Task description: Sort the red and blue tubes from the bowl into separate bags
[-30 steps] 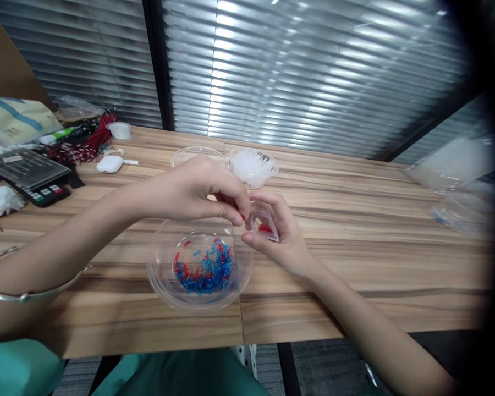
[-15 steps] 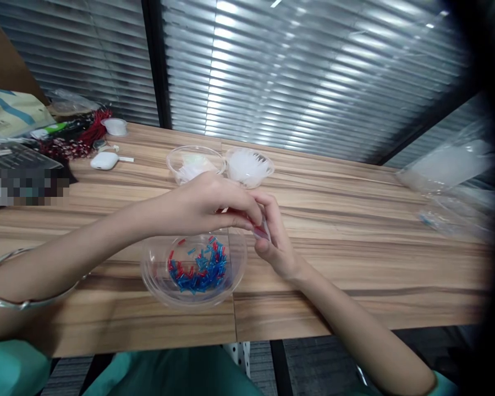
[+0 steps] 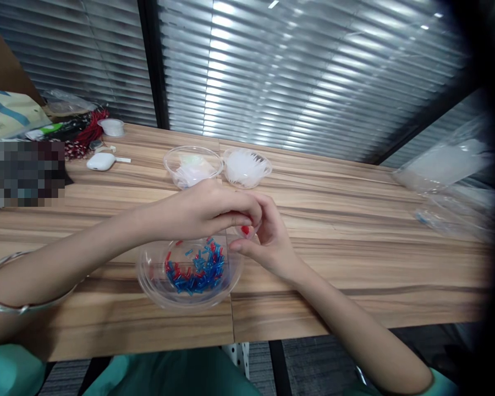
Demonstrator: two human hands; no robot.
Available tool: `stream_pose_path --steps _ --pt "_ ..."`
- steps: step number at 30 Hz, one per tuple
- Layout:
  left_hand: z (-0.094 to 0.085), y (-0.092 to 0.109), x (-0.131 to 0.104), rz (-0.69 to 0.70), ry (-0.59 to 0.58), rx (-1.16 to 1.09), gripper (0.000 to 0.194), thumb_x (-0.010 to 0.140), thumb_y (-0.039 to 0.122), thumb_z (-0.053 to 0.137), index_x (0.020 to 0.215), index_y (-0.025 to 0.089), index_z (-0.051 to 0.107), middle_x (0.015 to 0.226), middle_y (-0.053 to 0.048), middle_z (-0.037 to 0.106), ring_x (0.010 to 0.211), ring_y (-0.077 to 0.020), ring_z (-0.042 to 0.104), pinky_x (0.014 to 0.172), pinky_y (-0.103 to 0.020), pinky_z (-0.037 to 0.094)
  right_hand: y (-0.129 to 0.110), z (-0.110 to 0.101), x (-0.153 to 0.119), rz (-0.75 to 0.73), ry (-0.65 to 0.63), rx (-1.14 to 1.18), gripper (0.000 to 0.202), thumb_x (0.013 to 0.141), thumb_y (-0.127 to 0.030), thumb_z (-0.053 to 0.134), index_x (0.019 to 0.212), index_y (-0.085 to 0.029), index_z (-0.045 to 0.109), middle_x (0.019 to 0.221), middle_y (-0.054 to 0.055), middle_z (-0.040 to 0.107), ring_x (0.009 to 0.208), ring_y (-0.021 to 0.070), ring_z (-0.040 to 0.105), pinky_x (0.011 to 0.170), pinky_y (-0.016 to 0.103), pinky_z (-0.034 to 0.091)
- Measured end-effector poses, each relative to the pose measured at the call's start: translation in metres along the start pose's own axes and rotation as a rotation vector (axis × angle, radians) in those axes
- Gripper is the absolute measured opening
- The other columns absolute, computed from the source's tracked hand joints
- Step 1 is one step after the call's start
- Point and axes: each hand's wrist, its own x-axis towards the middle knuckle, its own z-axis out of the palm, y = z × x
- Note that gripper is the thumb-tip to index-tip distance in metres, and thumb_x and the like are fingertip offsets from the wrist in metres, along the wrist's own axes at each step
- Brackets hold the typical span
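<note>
My left hand [image 3: 220, 209] reaches in from the left, its fingers pinched on the upper part of a small clear bag [image 3: 246, 230] with something red inside. From the right, my right hand [image 3: 268, 236] curls round the same bag, thumb stretched towards its lower left side. Just below and left of both hands, a clear plastic bowl [image 3: 148, 275] holds many small blue and red tube-shaped pieces [image 3: 204, 275]. Part of the bowl's far rim is hidden by my left hand and forearm.
Two clear containers with whitish plastic pieces [image 3: 193, 165] [image 3: 246, 166] stand behind my hands. A white case [image 3: 101, 161], a spool [image 3: 113, 127] and red cords [image 3: 91, 129] lie at the left. Clear plastic bags [image 3: 445, 165] lie at the right.
The small bag has shifted left and slightly down between my hands, and its red content faces the camera more. My right thumb has moved left. The view has shifted slightly.
</note>
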Motion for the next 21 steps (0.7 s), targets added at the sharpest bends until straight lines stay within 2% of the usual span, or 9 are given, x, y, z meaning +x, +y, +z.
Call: stream_pose_path --steps 6,11,17,21 --pt "-0.0014 -0.0008 -0.0002 -0.017 0.004 -0.021 0.017 0.092 0.009 0.055 0.095 0.017 0.069 0.089 0.002 0.073 0.075 -0.0058 0.065 0.066 -0.013 0.043 -0.0018 -0.0009 0.0004 -0.015 0.011 0.031 0.067 0.075 -0.023 0.082 0.132 -0.035 0.048 0.134 0.0 0.055 0.128 0.018 0.052 0.11 0.036 0.044" --pt "-0.0028 -0.0018 -0.0016 -0.001 0.007 0.041 0.019 0.093 0.012 0.052 0.098 0.019 0.069 0.092 0.001 0.074 0.079 -0.0078 0.066 0.069 -0.015 0.045 -0.004 -0.002 0.0004 0.009 0.034 -0.041 0.068 0.074 -0.026 0.083 0.132 -0.033 0.048 0.137 0.003 0.054 0.13 0.0211 0.05 0.111 0.039 0.043" --pt "-0.0015 -0.0034 -0.0023 0.049 -0.017 0.046 0.021 0.095 0.015 0.05 0.097 0.017 0.07 0.098 -0.003 0.074 0.091 -0.0134 0.068 0.081 -0.022 0.049 -0.0001 -0.0007 -0.0017 0.072 0.062 -0.029 0.073 0.072 -0.027 0.084 0.133 -0.034 0.046 0.14 0.004 0.05 0.13 0.0248 0.05 0.11 0.044 0.045" --pt "-0.0032 -0.0022 -0.002 0.062 -0.003 0.065 0.02 0.095 0.014 0.051 0.101 0.016 0.07 0.102 -0.004 0.074 0.093 -0.0132 0.068 0.08 -0.021 0.048 0.0007 -0.001 -0.0015 0.06 0.05 0.003 0.073 0.073 -0.024 0.083 0.135 -0.034 0.045 0.141 0.004 0.049 0.131 0.0231 0.049 0.112 0.044 0.043"
